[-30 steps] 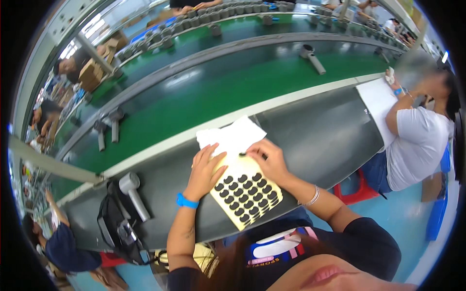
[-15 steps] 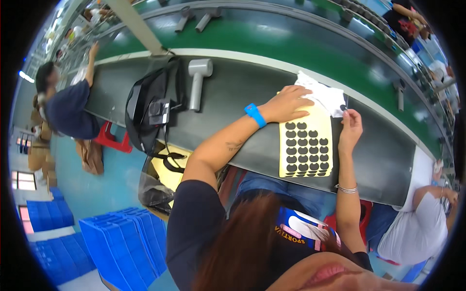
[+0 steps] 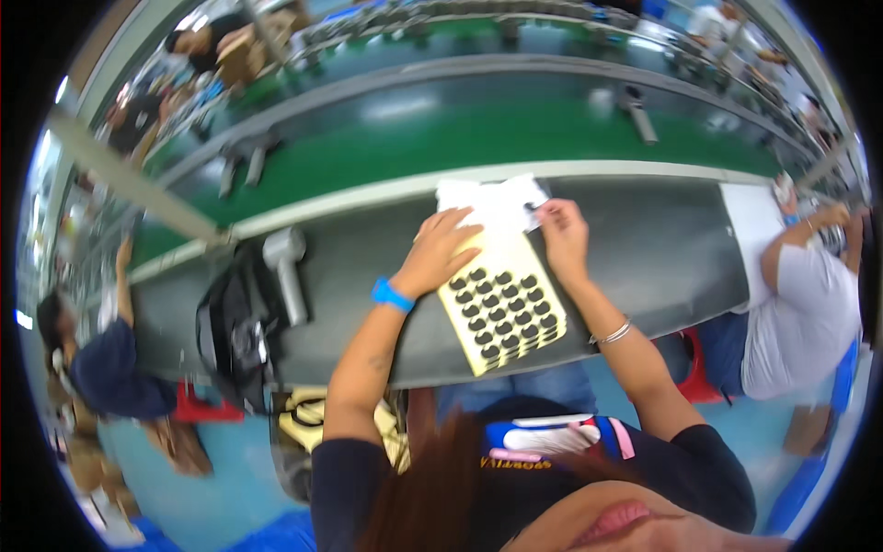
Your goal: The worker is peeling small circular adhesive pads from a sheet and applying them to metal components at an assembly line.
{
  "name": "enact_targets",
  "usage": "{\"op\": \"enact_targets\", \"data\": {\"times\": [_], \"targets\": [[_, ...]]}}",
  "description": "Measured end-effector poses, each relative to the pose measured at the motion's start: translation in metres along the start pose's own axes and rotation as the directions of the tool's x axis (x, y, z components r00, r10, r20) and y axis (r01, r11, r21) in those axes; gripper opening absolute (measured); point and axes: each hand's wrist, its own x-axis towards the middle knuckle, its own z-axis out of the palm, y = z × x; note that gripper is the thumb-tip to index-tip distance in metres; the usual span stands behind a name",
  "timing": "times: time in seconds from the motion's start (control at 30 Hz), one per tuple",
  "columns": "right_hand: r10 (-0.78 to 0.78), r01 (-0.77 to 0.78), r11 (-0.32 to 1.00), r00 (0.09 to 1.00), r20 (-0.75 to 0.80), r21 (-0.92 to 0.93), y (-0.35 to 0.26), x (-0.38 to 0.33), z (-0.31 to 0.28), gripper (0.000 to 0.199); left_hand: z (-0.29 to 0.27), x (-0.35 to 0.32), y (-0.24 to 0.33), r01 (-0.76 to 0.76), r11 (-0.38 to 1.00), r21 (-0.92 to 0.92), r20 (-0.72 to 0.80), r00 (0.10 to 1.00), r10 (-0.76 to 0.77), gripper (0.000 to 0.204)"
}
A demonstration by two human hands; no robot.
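Right hand (image 3: 565, 239) (1 black piece (image 3: 531, 208)) now off yellow sheet (image 3: 502, 254)

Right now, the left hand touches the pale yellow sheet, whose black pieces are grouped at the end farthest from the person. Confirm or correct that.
Wrong end: the head view shows the black pieces grouped at the near end. The left hand does touch the pale yellow sheet.

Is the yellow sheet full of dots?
Partly full: the yellow paper sheet has rounded black dots across its near part, bare yellow beside the left hand.
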Motion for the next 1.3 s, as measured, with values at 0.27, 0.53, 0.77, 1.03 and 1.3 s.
{"op": "enact_targets", "data": {"times": [0.27,0.53,0.77,1.03,1.3], "targets": [[0.162,-0.160,0.986,0.984,0.072,-0.036,-0.029,-0.007,-0.008,0.008,-0.003,0.005,0.016,0.052,0.999,-0.002,0.017,0.998,-0.052,0.036],[0.157,-0.155,0.987,0.981,0.112,-0.028,-0.028,-0.009,-0.004,0.011,-0.017,0.011,0.026,0.079,0.997,0.015,-0.106,0.991,-0.077,0.039],[0.138,-0.137,0.990,0.986,0.091,-0.010,-0.027,-0.009,-0.010,0.012,-0.099,0.097,0.119,-0.373,0.928,-0.029,-0.078,0.926,0.370,0.043],[0.208,-0.217,0.972,0.973,0.098,0.093,-0.020,-0.009,-0.007,0.017,-0.122,0.078,0.182,-0.676,0.736,0.023,0.110,0.734,0.670,0.041],[0.182,-0.191,0.979,0.976,0.120,0.071,-0.021,-0.003,-0.010,0.019,-0.116,0.069,0.177,-0.430,0.821,0.376,-0.190,0.831,0.523,0.047]]}}
